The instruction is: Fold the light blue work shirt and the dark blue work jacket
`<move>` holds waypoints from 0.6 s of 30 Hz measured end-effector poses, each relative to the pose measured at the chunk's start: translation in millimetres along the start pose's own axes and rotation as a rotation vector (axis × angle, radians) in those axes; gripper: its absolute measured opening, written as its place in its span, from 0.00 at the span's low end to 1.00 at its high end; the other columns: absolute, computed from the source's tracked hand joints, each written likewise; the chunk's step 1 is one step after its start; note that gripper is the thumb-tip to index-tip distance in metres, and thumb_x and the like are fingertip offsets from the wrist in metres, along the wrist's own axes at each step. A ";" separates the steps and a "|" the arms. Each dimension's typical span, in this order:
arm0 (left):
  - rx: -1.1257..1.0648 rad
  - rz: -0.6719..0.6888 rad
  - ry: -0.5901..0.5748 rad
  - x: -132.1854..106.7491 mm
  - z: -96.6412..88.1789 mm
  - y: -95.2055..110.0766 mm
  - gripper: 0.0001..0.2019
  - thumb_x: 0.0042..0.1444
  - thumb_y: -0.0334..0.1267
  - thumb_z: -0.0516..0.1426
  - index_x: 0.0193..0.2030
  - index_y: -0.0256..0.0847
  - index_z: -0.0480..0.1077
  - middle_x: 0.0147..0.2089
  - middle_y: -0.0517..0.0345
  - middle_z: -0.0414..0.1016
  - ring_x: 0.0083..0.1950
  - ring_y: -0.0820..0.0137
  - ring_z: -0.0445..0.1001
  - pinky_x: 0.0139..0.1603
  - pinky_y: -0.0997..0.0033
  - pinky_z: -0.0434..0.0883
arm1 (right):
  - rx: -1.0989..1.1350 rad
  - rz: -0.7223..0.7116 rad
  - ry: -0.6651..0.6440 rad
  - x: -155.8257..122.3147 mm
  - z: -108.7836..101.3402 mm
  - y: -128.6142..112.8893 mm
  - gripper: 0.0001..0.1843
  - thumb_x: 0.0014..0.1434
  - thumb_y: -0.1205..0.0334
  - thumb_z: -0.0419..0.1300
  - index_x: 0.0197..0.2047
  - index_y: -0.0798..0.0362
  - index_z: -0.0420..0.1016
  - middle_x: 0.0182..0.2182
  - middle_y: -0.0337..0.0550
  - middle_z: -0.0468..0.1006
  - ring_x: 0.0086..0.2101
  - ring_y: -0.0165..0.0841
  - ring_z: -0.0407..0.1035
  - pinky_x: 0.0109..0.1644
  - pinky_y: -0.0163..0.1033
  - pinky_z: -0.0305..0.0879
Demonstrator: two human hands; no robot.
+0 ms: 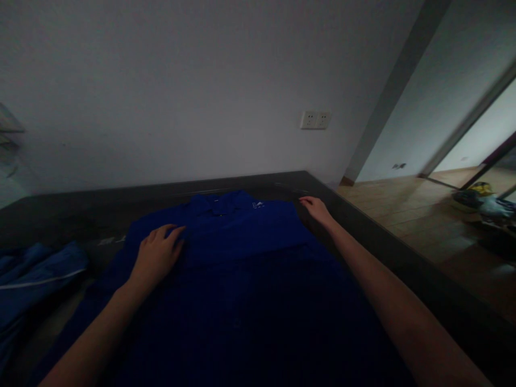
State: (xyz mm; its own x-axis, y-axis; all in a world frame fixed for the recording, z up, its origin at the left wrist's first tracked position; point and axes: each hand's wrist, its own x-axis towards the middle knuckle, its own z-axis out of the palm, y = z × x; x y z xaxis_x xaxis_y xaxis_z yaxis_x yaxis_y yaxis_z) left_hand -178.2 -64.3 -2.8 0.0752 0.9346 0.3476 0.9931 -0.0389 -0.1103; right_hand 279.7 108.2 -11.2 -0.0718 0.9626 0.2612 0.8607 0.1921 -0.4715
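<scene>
A dark blue collared shirt (242, 231) is spread out on the dark table, its collar toward the wall and a small white mark on its chest. My left hand (159, 250) rests on the left part of the shirt, palm down, fingers apart and slightly bent. Just beyond the shirt's right shoulder edge is my right hand (316, 209). Its fingers stretch toward the cloth, and nothing shows between them. Whether those fingertips touch the shirt or the table is too dim to tell.
A lighter blue garment with a white stripe (44, 282) lies bunched at the left. The dark table (282, 180) meets a white wall with a double socket (315, 120). To the right, bags and other items (481, 201) are heaped above a wooden floor (397, 209).
</scene>
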 end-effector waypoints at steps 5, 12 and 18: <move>-0.241 0.340 -0.093 -15.0 12.1 59.5 0.24 0.64 0.50 0.43 0.66 0.53 0.51 0.69 0.57 0.52 0.68 0.58 0.52 0.64 0.46 0.53 | -0.088 -0.115 -0.193 4.4 26.4 -19.3 0.22 0.65 0.59 0.46 0.58 0.53 0.67 0.58 0.48 0.67 0.57 0.37 0.61 0.62 0.46 0.54; -0.272 0.450 -0.245 -25.8 3.6 78.4 0.26 0.62 0.53 0.44 0.66 0.53 0.52 0.70 0.53 0.48 0.70 0.55 0.46 0.63 0.42 0.53 | -0.205 -0.159 -0.334 10.6 47.0 -20.4 0.24 0.67 0.56 0.41 0.62 0.52 0.61 0.63 0.51 0.57 0.63 0.42 0.50 0.64 0.63 0.35; -0.543 0.699 -0.221 19.4 -29.3 200.5 0.21 0.63 0.43 0.48 0.62 0.42 0.59 0.65 0.51 0.59 0.67 0.66 0.54 0.67 0.59 0.54 | -0.211 -0.142 -0.327 16.3 36.0 -21.3 0.26 0.67 0.55 0.38 0.62 0.54 0.61 0.62 0.49 0.60 0.60 0.40 0.55 0.63 0.49 0.49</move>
State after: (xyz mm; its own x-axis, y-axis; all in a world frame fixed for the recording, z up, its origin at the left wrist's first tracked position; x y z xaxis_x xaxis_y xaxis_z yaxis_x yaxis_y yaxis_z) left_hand 25.0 -64.4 9.1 0.7123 0.6798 0.1743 0.6376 -0.7307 0.2442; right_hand 242.1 126.7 -27.2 -0.3241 0.9459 0.0138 0.9127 0.3165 -0.2586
